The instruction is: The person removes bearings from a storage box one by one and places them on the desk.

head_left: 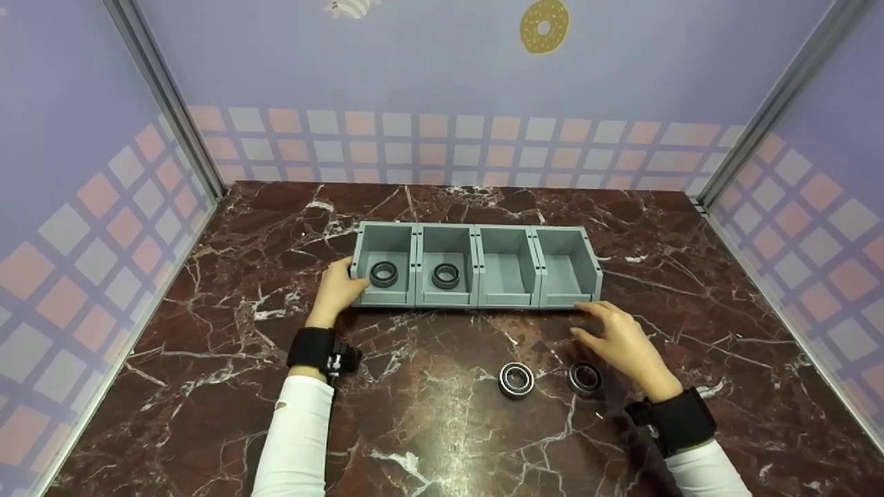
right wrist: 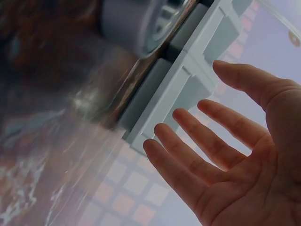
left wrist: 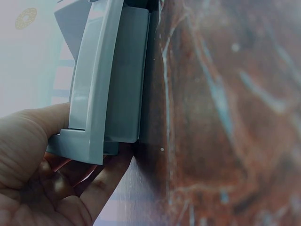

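A grey row of joined bins stands on the marbled table. My left hand grips its left end, the thumb over the bin wall and the fingers round the outer side, as the left wrist view shows on the grey bin. One ball bearing lies in the leftmost bin, and another bearing in the bin beside it. My right hand is by the front right corner of the row, holding nothing; its fingers are spread and relaxed. Whether they touch the bin is unclear.
In front of the bins, a bearing with a bright rim lies on the table. A darker bearing lies right of it, below my right hand. Patterned panels enclose the back and both sides.
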Motion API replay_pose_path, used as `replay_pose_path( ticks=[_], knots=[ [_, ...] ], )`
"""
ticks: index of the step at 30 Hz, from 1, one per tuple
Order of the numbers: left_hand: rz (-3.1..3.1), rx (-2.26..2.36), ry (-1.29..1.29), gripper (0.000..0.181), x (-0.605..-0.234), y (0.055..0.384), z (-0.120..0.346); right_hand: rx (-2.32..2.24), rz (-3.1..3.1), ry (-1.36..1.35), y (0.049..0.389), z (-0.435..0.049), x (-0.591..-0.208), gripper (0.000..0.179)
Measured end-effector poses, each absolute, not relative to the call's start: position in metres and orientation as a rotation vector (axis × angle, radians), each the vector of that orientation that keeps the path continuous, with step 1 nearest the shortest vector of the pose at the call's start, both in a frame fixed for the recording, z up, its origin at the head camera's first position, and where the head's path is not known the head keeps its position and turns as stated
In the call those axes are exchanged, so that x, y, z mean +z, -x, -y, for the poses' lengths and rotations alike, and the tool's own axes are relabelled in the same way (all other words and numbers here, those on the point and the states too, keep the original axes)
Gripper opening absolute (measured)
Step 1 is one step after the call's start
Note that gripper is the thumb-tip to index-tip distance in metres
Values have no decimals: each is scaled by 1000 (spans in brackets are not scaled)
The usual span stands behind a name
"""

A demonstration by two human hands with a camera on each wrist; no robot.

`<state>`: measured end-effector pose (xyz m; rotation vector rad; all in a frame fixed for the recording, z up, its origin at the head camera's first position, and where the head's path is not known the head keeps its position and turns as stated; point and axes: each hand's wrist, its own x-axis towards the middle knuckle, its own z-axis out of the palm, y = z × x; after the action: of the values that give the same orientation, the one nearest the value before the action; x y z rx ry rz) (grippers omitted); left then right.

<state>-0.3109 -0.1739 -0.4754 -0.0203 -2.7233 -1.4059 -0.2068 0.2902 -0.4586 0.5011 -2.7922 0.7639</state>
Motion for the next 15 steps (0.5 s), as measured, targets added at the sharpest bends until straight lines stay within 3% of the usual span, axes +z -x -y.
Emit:
replay_pose_path(
  ticks=[15],
  knots=[
    [2749, -1395, 0, 52, -475, 311, 174, 922, 2734, -237, 218, -310, -462, 42]
  ],
)
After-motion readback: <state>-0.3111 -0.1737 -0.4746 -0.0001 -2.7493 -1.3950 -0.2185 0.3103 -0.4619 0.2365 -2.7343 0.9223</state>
